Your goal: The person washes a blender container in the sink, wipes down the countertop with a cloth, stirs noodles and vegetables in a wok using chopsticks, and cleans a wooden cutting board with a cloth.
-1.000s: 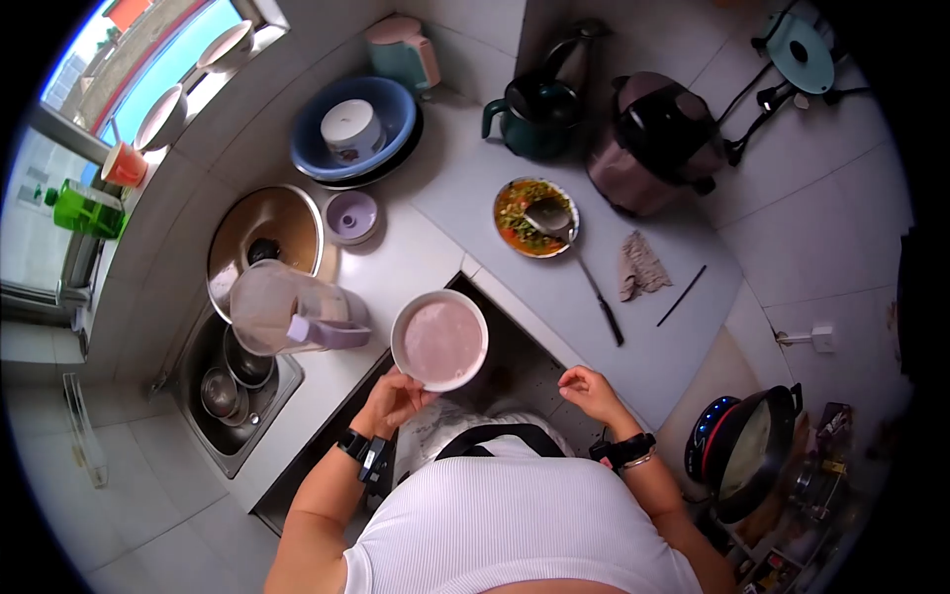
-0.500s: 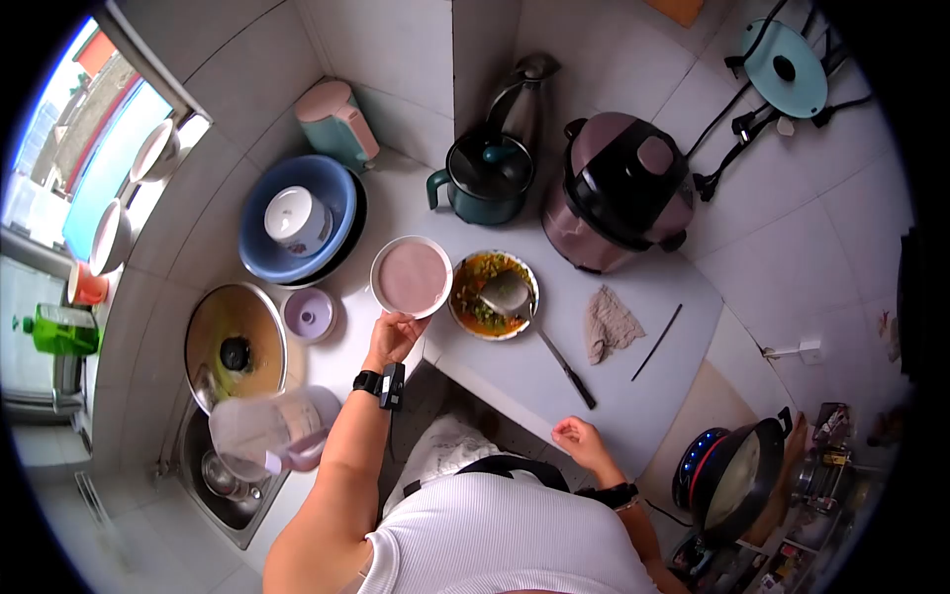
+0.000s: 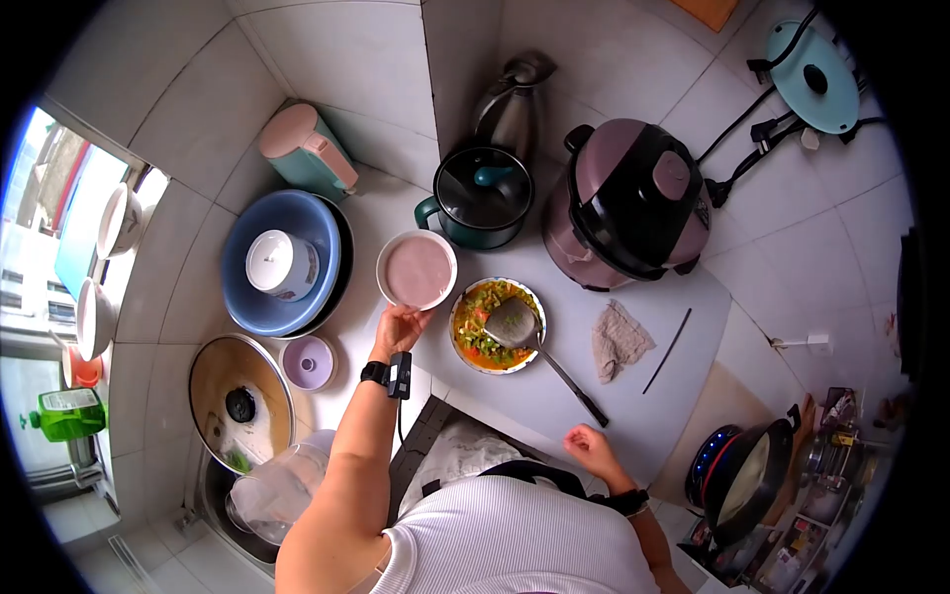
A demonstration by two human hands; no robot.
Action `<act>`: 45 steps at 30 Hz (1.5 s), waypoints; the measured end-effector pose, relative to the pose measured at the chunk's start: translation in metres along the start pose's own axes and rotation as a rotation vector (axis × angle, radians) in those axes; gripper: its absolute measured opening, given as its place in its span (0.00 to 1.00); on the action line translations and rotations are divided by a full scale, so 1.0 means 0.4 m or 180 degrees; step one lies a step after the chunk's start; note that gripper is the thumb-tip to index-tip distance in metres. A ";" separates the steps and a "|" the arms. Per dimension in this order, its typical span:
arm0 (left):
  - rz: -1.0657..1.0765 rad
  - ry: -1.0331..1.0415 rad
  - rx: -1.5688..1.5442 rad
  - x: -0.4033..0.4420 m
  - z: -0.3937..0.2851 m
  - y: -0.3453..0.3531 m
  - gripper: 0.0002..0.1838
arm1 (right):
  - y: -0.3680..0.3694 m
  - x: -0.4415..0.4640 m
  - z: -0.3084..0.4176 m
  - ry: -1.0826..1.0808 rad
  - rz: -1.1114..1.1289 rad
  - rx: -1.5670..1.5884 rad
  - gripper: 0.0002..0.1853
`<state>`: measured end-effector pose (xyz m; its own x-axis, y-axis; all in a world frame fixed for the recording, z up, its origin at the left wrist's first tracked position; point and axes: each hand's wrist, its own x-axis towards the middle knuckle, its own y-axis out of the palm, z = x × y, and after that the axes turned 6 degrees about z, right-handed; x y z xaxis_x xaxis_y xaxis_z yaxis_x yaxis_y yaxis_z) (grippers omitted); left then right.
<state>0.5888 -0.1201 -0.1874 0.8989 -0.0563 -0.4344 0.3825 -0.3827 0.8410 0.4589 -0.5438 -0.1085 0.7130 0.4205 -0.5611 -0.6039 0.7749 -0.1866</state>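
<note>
My left hand [image 3: 400, 330] grips the near rim of a white bowl [image 3: 418, 270] filled with smooth pinkish liquid. The bowl is over the counter, just in front of the dark green lidded pot [image 3: 481, 203]. To its right is a plate of chopped vegetables in orange sauce [image 3: 471, 342], with a metal ladle [image 3: 554, 368] lying across it, its black handle toward me. My right hand [image 3: 592, 447] is near the counter's front edge, fingers curled together; whether anything small is between them is too small to tell.
A pressure cooker [image 3: 628, 203], a crumpled cloth [image 3: 619, 342] and a black stick [image 3: 668, 350] are on the right. Left are a blue basin [image 3: 237, 247], a purple dish [image 3: 308, 363], a glass lid [image 3: 213, 381] and a clear jug [image 3: 282, 490]. A pan [image 3: 752, 480] sits lower right.
My left arm has stretched forward, carrying the bowl from near my body to beside the green pot. The camera view has shifted. My right hand still hovers near the front edge.
</note>
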 end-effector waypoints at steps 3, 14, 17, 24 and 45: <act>0.0291 0.0019 0.0029 0.014 -0.006 -0.010 0.23 | 0.008 0.045 0.009 -0.0130 0.0140 -0.0302 0.08; -0.0245 -0.0394 0.1058 -0.101 -0.024 0.122 0.32 | 0.001 0.166 0.175 -0.0235 -0.0170 -0.0701 0.09; -0.0500 -0.0426 0.2352 -0.131 0.086 0.066 0.35 | -0.019 0.186 0.150 -0.0510 -0.1384 -0.1856 0.17; -0.0390 -0.0540 0.2634 -0.152 0.186 0.151 0.32 | -0.045 0.200 0.136 0.0410 -0.0941 -0.2881 0.13; -0.2851 0.1540 -0.0006 -0.302 0.066 -0.047 0.27 | -0.160 0.052 -0.003 -0.0351 -0.1751 -0.2347 0.11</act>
<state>0.4673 -0.1306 -0.1593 0.2717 0.6294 -0.7280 0.9574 -0.0996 0.2712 0.5119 -0.5851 -0.1090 0.9735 0.1544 -0.1686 -0.2175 0.3985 -0.8910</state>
